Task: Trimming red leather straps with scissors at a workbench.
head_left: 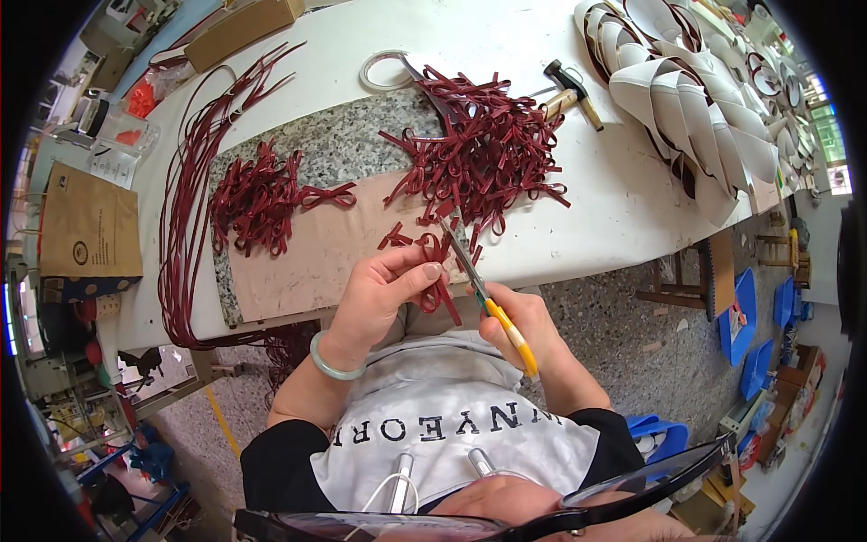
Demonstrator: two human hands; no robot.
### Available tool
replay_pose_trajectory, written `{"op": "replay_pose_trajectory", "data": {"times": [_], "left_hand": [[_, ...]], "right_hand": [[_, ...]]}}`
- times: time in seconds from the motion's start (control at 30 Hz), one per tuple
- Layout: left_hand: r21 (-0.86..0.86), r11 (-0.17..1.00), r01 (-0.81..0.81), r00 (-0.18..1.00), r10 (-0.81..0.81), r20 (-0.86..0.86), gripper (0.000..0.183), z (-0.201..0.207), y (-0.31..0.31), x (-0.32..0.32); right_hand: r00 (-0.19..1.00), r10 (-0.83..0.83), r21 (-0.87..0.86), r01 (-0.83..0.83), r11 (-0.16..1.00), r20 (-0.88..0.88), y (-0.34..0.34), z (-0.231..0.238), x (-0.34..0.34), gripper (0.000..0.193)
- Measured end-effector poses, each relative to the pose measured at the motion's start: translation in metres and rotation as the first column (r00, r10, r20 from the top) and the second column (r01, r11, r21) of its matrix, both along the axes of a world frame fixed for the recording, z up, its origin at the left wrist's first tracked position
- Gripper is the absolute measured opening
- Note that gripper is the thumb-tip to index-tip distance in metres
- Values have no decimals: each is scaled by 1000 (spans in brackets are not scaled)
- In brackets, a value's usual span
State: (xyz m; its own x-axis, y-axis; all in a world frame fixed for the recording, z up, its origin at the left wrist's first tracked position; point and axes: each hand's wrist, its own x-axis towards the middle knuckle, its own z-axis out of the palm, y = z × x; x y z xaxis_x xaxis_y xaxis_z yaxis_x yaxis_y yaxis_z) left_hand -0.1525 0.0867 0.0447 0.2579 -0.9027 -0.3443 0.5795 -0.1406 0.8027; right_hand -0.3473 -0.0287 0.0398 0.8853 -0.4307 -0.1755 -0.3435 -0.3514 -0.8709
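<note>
Between the thumb and fingers of my left hand a dark red bow is pinched, its loops and ends sticking out. My right hand grips scissors with yellow handles; their blades point up and away beside the bow. Just beyond the blade tips lies a large heap of dark red bows. A smaller heap of bows rests to the left on a speckled stone slab. Pinkish-brown sheeting covers the slab's near part, with a few small red pieces near my left fingers.
Long dark red cords hang over the table's left edge. A tape roll and a hammer lie farther back on the white table. Curved white pieces are stacked at right. A brown paper bag stands at left.
</note>
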Motion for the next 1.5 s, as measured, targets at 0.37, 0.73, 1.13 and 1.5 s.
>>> {"op": "replay_pose_trajectory", "data": {"times": [0.37, 0.73, 1.13, 1.5], "left_hand": [[-129, 924, -361, 912, 320, -257, 16, -7, -14, 3], [-120, 882, -455, 882, 428, -197, 18, -4, -19, -10], [-121, 884, -452, 890, 438, -130, 19, -8, -24, -15], [-205, 901, -382, 907, 408, 104, 14, -5, -46, 41]], "right_hand": [[997, -75, 108, 74, 991, 3, 3, -1, -8, 66], [1000, -12, -149, 8, 989, -25, 3, -8, 3, 63], [999, -36, -188, 35, 982, -2, 1, -13, 1, 60], [972, -235, 205, 234, 950, -17, -1, -18, -13, 47]]}}
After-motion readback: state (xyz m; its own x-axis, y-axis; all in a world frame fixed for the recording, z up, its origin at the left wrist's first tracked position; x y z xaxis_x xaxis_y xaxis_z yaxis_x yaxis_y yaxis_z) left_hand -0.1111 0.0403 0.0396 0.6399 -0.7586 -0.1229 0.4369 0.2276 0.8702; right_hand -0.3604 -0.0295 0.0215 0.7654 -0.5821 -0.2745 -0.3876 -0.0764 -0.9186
